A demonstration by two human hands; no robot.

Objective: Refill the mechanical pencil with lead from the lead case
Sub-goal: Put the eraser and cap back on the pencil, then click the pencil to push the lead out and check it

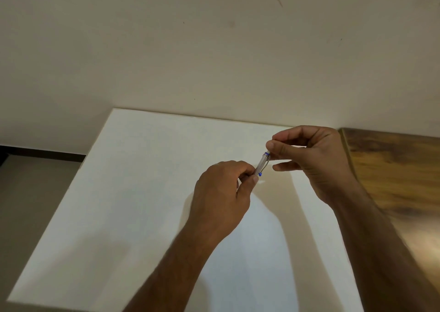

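Note:
A clear mechanical pencil (262,164) with blue trim is held tilted above the white table (133,192), its top end pointing up and to the right. My left hand (223,192) grips the lower barrel, hiding the tip. My right hand (312,159) pinches the white cap end at the pencil's top between thumb and forefinger. A small pale sliver (262,182) lies on the table just below the pencil; I cannot tell what it is. No lead case shows in the head view.
The white table meets a beige wall (214,50) at the back. A wooden surface (392,173) adjoins the table on the right. Grey floor (28,192) lies off the table's left edge.

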